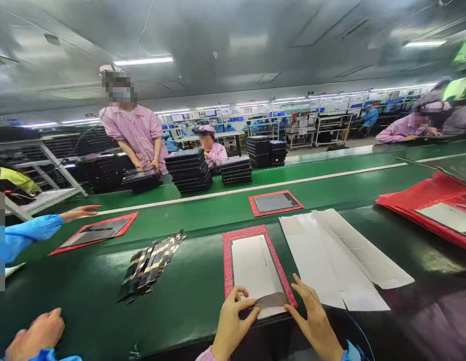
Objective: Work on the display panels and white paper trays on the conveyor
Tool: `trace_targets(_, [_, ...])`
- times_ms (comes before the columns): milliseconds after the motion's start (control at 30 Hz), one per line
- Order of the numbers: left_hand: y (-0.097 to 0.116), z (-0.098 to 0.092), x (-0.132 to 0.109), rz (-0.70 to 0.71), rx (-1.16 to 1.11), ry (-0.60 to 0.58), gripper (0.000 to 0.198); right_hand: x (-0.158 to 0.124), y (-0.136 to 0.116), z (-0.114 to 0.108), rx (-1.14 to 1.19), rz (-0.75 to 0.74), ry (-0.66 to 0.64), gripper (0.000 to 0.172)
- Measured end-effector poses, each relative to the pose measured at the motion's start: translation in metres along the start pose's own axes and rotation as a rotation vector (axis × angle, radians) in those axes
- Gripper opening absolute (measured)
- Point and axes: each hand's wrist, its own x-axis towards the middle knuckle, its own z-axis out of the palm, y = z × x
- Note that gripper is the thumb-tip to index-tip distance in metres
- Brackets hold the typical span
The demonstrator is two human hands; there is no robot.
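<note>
Low in the middle of the view, my left hand (233,321) and my right hand (311,318) grip the two ends of a thin brown film (270,301). The film lies on the near end of a white rectangular panel (251,265), which rests in a red foam tray (227,260). Just right of my right hand lie broad white paper sheets (330,255). A co-worker's hand in a blue sleeve (37,333) rests on the green belt at the lower left, apart from mine.
A pile of black-and-gold flat strips (150,265) lies left of the tray. Further red trays with dark panels (276,203) sit on the green conveyor belt (195,291). Stacks of black panels (187,170) line the far side, where co-workers in pink stand.
</note>
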Motion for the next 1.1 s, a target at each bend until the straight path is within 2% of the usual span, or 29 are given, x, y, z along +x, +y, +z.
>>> trace_targets(167, [-0.001,0.005,-0.001,0.041,0.016,0.013,0.018,-0.025,-0.003,0.002,-0.055,-0.344,0.019,0.034])
trace_targets(233, [0.0,0.006,-0.002,0.051,0.02,0.018,0.018,-0.029,-0.009,0.003,-0.096,-0.406,0.026,0.03])
trace_targets(433, [0.01,0.001,-0.004,0.064,-0.021,0.009,0.022,-0.02,-0.051,0.023,-0.111,-0.435,0.163,0.016])
trace_targets(533, [0.012,-0.002,-0.005,0.07,-0.086,-0.01,0.027,-0.013,-0.067,0.034,-0.075,-0.467,0.21,0.016])
trace_targets(633, [0.012,-0.004,-0.005,0.062,-0.123,-0.02,0.03,-0.009,-0.063,0.027,-0.088,-0.501,0.157,0.019])
trace_targets(733, [0.013,-0.004,-0.005,0.044,-0.123,-0.022,0.03,-0.012,-0.042,0.007,-0.149,-0.455,0.094,0.025])
trace_targets(867, [0.016,-0.006,-0.005,0.045,-0.12,-0.014,0.029,-0.019,-0.019,-0.014,-0.224,-0.414,0.047,0.02])
trace_targets(967, [0.015,-0.006,-0.005,0.046,-0.137,-0.007,0.029,-0.02,-0.025,-0.009,-0.24,-0.422,0.072,0.021])
trace_targets(1100, [0.012,-0.005,-0.005,0.052,-0.174,-0.021,0.031,-0.01,-0.054,0.016,-0.177,-0.466,0.136,0.025])
